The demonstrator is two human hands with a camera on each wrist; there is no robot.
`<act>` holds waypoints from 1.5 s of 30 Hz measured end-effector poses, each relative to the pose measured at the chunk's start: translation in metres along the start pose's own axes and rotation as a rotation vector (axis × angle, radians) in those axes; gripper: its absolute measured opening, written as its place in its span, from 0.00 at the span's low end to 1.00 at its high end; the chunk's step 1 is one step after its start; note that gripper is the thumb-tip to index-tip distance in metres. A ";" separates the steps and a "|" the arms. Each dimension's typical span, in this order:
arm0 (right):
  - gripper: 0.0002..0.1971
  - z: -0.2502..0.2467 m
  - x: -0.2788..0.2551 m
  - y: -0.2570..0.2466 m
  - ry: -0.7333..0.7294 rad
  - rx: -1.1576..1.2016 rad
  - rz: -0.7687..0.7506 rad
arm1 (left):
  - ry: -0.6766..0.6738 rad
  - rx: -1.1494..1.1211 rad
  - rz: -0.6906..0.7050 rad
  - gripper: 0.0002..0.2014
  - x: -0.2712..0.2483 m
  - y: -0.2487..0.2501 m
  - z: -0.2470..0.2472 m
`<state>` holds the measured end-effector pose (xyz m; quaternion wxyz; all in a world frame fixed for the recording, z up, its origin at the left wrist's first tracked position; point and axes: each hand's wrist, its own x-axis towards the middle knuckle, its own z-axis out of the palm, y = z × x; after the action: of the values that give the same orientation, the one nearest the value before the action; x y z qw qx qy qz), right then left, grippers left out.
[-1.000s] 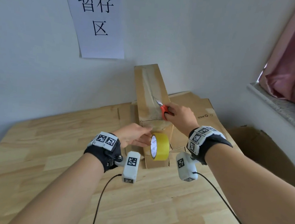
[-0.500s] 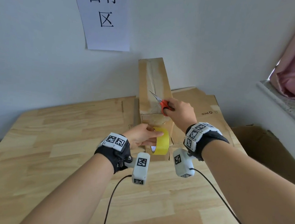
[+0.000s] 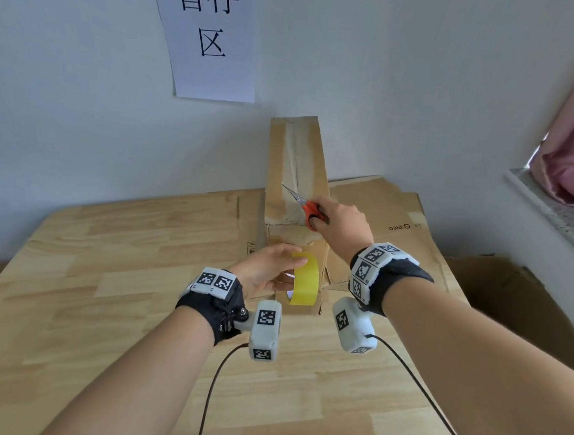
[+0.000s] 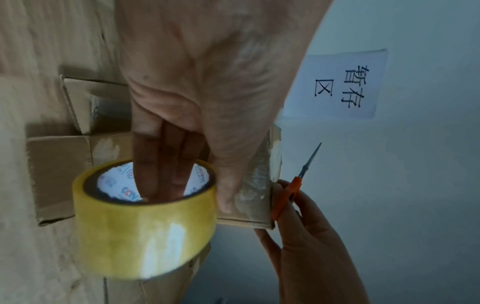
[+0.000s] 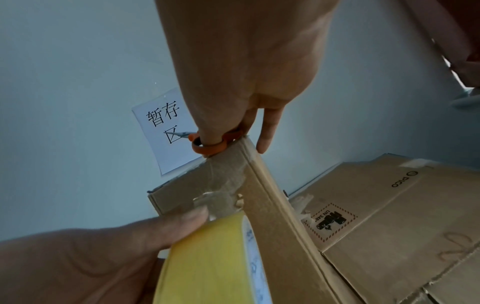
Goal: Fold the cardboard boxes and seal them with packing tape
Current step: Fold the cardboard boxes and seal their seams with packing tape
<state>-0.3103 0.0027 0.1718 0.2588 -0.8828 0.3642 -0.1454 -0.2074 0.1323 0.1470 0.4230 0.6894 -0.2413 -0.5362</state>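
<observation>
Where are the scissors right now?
In the head view, the scissors are in the right hand, against the upright taped box, above the tape roll.

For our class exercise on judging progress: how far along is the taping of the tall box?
Done: the tall box stands folded, tape running along its top seam and over the near edge. In hand: the left hand holds the tape roll, and the right hand holds scissors at the box. Left: cutting the tape; flat cardboard remains unfolded.
</observation>
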 end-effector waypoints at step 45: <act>0.15 0.005 0.005 0.003 0.028 0.008 -0.017 | -0.119 -0.086 -0.064 0.10 0.020 0.005 -0.020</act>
<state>-0.3068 -0.0011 0.1665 0.2562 -0.8826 0.3597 -0.1613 -0.1815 0.1205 0.1414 0.4196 0.6449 -0.2207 -0.5994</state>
